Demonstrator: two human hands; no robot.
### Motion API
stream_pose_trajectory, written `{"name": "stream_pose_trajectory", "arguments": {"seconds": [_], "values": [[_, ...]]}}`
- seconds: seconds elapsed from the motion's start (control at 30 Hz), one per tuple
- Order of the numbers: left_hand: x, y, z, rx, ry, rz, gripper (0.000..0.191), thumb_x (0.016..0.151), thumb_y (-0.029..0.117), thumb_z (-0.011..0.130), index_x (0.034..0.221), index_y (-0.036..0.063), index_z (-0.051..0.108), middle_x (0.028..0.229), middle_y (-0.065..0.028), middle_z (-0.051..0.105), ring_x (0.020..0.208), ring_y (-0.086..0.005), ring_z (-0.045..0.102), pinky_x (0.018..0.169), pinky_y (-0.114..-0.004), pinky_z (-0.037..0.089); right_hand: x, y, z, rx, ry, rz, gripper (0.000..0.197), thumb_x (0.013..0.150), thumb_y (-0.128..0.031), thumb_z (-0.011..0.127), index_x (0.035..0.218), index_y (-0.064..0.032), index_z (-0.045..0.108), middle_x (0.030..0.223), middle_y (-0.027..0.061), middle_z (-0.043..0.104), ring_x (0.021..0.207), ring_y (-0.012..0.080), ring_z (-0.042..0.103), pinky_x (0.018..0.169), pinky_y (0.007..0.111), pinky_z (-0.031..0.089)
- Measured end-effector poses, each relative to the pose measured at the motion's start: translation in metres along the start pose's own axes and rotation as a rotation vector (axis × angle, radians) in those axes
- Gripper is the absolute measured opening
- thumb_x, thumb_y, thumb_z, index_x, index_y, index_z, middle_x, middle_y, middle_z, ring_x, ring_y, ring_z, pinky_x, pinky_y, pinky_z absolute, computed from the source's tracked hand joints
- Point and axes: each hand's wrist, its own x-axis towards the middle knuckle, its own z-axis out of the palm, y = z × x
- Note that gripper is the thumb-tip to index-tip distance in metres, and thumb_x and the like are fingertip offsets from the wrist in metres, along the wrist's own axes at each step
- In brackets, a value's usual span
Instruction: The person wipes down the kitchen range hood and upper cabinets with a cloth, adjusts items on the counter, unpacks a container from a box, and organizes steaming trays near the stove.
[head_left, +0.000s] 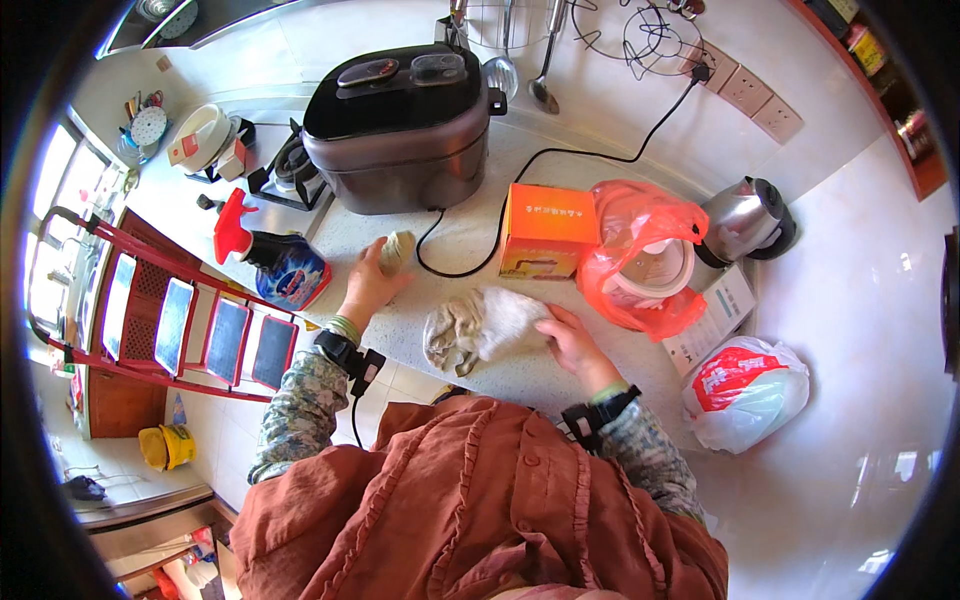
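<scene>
My left hand is at a small pale greenish scouring pad or folded cloth, with the fingers around its left and lower sides. My right hand pinches the right end of a damp, grey-white rag, whose crumpled left end rests on the speckled countertop. Left of my left hand stands a cleaner spray bottle with a red trigger head. Behind the rag are an orange cardboard box and a red plastic bag around a white-rimmed container.
A dark rice cooker stands at the back, its black cord running over the counter to a wall socket. A steel kettle and a tied white plastic bag are on the right. A red stepladder stands left of the counter.
</scene>
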Motion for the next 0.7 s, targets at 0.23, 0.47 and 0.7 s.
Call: {"name": "stream_pose_trajectory", "arguments": {"seconds": [0.23,0.47,0.7], "values": [[0.035,0.094,0.034,-0.253,-0.176,0.388,0.101,0.052,0.034,0.082,0.132,0.0015,0.029,0.132,-0.0182,0.037,0.123,-0.0293,0.035,0.102,-0.036,0.029,-0.062,-0.022,-0.013,0.58,0.034,-0.15,0.056,0.074,-0.019,0.047,0.125,0.0017,0.036,0.122,0.0157,0.047,0.114,0.0282,0.046,0.098,0.04,0.035],[0.06,0.143,0.076,-0.885,-0.275,0.367,0.102,0.047,0.019,0.086,0.129,0.0006,0.029,0.118,-0.0144,0.048,0.113,-0.0232,0.045,0.096,-0.029,0.035,-0.107,-0.066,0.012,0.6,0.27,-0.335,0.052,0.079,-0.02,0.052,0.125,-0.0008,0.037,0.123,0.0146,0.047,0.113,0.0303,0.046,0.096,0.046,0.037],[0.023,0.154,0.049,-0.535,0.054,0.535,0.081,0.051,0.024,0.079,0.117,0.0006,0.039,0.11,-0.0172,0.049,0.1,-0.0302,0.05,0.089,-0.037,0.04,-0.102,-0.111,0.027,0.336,0.399,-0.655,0.046,0.08,-0.014,0.058,0.12,0.0,0.041,0.113,0.0129,0.053,0.104,0.0265,0.053,0.091,0.042,0.043]]}}
